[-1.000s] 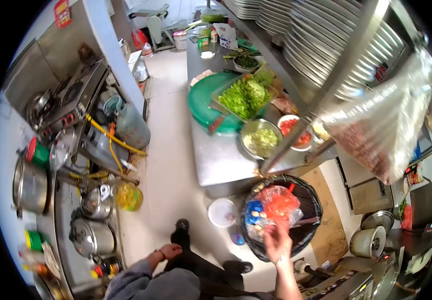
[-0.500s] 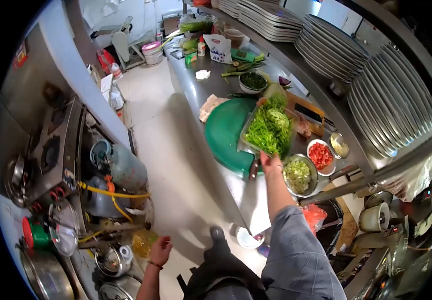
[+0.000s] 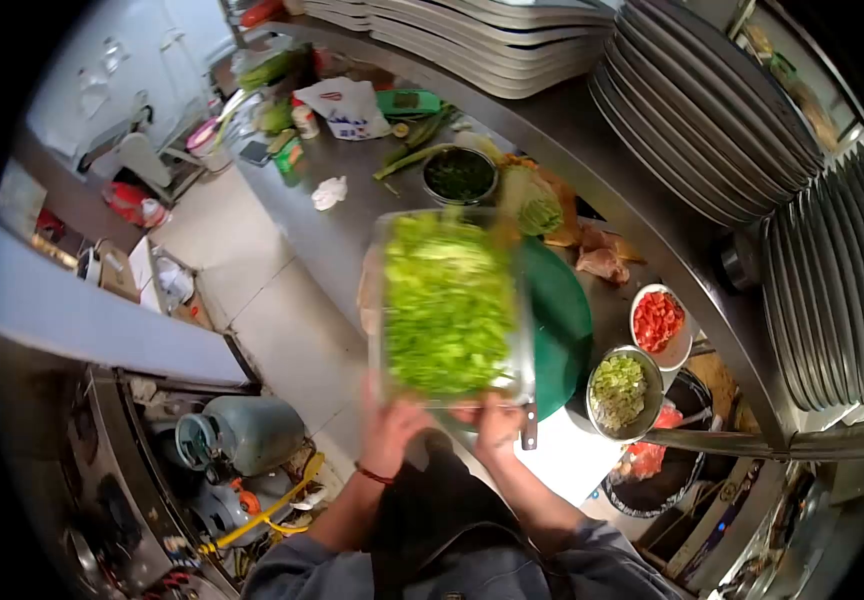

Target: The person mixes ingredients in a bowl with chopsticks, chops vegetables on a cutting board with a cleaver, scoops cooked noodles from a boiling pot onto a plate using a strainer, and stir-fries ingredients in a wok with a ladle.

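Clear, glossy plastic tub (image 3: 379,330); matt green plastic board (image 3: 564,325), smooth; brushed-metal counter (image 3: 352,215) w/ dull shine; shiny metal bowl (image 3: 594,412); grey cloth sleeves (image 3: 592,560), matt.

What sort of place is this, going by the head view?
Likely a restaurant or other commercial kitchen: tall stacks of matching plates, a gas cylinder beside the stove, and a steel counter crowded with chopped vegetables.
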Action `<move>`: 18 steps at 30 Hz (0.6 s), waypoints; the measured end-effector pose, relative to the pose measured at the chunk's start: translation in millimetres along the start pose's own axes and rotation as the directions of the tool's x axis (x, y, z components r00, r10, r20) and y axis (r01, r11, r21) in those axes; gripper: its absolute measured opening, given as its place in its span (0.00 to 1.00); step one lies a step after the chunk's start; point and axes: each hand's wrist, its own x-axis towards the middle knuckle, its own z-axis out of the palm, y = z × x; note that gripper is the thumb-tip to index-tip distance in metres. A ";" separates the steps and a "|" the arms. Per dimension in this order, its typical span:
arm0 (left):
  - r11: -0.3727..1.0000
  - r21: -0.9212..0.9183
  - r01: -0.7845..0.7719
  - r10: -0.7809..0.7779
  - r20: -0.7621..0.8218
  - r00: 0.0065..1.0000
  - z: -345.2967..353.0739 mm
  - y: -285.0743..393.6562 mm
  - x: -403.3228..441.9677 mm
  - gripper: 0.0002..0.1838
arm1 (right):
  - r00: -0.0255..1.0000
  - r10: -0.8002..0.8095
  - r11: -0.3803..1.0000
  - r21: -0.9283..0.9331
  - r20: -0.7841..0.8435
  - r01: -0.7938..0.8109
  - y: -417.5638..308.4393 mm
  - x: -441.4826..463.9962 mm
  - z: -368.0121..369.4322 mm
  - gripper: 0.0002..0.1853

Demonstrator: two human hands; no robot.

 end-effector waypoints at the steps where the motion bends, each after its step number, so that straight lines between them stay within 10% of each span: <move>1: 0.997 -0.007 -0.073 0.072 -0.097 0.993 -12.8 10.4 13.1 0.32 | 0.998 0.063 0.994 0.083 0.021 -0.065 4.2 1.6 25.3 0.13; 3: 0.986 0.020 -0.165 0.166 -0.141 0.976 -55.4 32.0 50.1 0.35 | 0.938 0.272 0.959 0.024 0.215 -0.283 5.0 9.2 61.8 0.12; 7: 0.994 0.074 -0.084 0.105 -0.357 0.928 -123.6 75.2 154.8 0.31 | 0.896 0.242 0.969 -0.146 0.371 -0.201 24.2 25.5 83.1 0.19; 11: 0.979 0.201 -0.020 0.095 -0.368 0.925 -172.4 103.3 259.9 0.34 | 0.894 -0.346 0.579 -0.686 0.284 0.441 -1.0 35.7 46.0 0.27; 13: 0.973 0.217 0.075 0.003 -0.340 0.941 -200.2 112.6 301.9 0.36 | 0.743 -0.625 0.062 -0.933 0.241 0.354 -24.5 26.8 10.9 0.33; 17: 0.911 0.306 0.278 -0.197 -0.270 0.942 -167.9 165.1 322.3 0.35 | 0.937 -0.314 0.078 -0.987 -0.155 -0.137 11.1 22.5 -65.3 0.40; 18: 0.529 0.839 -0.132 0.397 -0.107 0.912 -150.9 170.5 326.7 0.33 | 0.928 -0.359 0.018 -0.995 -0.101 -0.101 3.0 27.9 -58.6 0.35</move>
